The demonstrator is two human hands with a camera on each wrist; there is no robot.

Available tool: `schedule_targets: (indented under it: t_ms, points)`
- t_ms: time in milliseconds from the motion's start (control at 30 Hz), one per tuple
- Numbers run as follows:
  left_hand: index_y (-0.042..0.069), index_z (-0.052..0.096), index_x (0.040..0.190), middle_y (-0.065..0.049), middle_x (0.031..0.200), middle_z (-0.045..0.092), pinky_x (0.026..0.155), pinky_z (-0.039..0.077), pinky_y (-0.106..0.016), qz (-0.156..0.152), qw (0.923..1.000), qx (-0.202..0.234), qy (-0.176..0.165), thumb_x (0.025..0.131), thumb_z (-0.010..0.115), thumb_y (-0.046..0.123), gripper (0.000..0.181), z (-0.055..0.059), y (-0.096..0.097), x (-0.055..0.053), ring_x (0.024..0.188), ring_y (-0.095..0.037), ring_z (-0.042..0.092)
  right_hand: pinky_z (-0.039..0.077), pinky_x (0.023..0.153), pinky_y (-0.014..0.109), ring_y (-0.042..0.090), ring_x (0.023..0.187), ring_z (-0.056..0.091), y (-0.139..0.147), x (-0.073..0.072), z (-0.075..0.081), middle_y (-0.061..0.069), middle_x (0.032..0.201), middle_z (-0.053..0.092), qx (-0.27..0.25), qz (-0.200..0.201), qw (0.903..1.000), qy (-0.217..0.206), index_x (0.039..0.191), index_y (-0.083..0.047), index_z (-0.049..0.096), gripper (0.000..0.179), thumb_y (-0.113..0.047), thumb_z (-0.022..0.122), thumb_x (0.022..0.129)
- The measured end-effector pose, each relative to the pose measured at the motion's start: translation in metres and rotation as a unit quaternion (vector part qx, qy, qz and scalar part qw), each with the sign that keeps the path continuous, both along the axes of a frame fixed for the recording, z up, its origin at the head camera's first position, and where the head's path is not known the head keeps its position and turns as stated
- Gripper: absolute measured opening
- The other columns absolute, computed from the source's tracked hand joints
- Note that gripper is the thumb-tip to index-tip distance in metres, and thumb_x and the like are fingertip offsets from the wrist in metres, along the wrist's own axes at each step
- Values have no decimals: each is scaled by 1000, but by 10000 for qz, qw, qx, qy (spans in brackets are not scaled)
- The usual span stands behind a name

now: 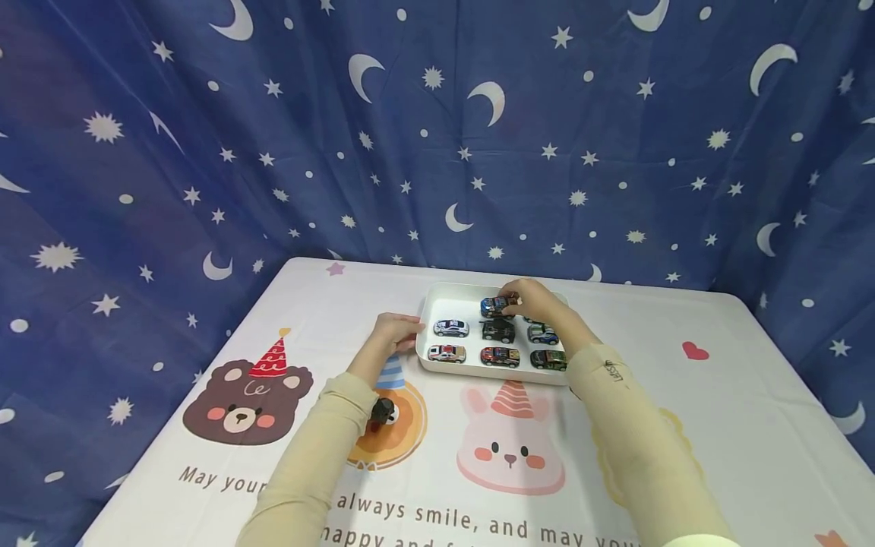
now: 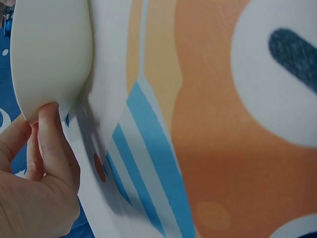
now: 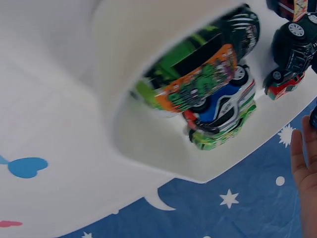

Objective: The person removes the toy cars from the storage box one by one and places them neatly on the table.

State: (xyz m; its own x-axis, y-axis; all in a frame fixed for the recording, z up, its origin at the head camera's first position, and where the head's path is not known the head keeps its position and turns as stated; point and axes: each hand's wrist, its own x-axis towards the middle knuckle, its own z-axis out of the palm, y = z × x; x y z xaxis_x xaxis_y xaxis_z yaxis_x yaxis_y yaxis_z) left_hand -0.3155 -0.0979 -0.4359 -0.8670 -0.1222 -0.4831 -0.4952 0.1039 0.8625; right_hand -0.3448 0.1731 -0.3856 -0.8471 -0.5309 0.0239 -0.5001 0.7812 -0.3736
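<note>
A white tray (image 1: 447, 295) holds several toy cars in rows. My left hand (image 1: 398, 332) grips its left end; in the left wrist view, thumb and fingers (image 2: 49, 144) pinch the tray's wall. Over the back row, my right hand (image 1: 538, 301) holds a blue toy car (image 1: 497, 306) by its end. In the right wrist view only part of that hand (image 3: 306, 163) shows at the right edge. Near it in the tray are a black car (image 1: 498, 330), a white car (image 1: 451, 327) and a blue-and-white car (image 1: 543, 333). Another car is partly hidden under the right hand.
In the front row stand a white-and-red car (image 1: 446, 353), a red car (image 1: 500, 356) and a dark green car (image 1: 548, 360). The table's white cloth (image 1: 683, 410) has printed animals and lettering. A blue curtain (image 1: 437, 114) with moons and stars hangs behind.
</note>
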Motion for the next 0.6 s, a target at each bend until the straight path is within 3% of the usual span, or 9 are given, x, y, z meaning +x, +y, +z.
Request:
schedule_targets:
  t_ms: [167, 433, 600]
  points:
    - [5, 69, 108, -14, 95, 71, 53, 55, -18, -93, 9999, 68, -73, 78, 75, 4, 30, 2, 2, 2, 61, -10, 63, 51, 89, 42, 28, 97, 61, 12, 9, 1, 16, 106, 67, -1, -71, 10000, 63, 111, 3, 65, 30, -10, 70, 84]
    - [2, 62, 119, -16, 110, 67, 51, 52, -13, -174, 9998, 55, -120, 85, 68, 5, 35, 13, 1, 10, 61, -7, 59, 50, 91, 43, 29, 98, 62, 27, 17, 5, 16, 106, 67, -166, -153, 9995, 208, 111, 3, 64, 29, -9, 70, 85]
    - [2, 61, 120, -10, 93, 66, 51, 52, -13, -240, 9997, 0, -88, 85, 68, 6, 36, 13, 2, 9, 59, -6, 58, 49, 93, 45, 30, 101, 60, 40, 23, 10, 17, 110, 65, -115, -274, 9995, 125, 114, 3, 63, 32, -12, 69, 86]
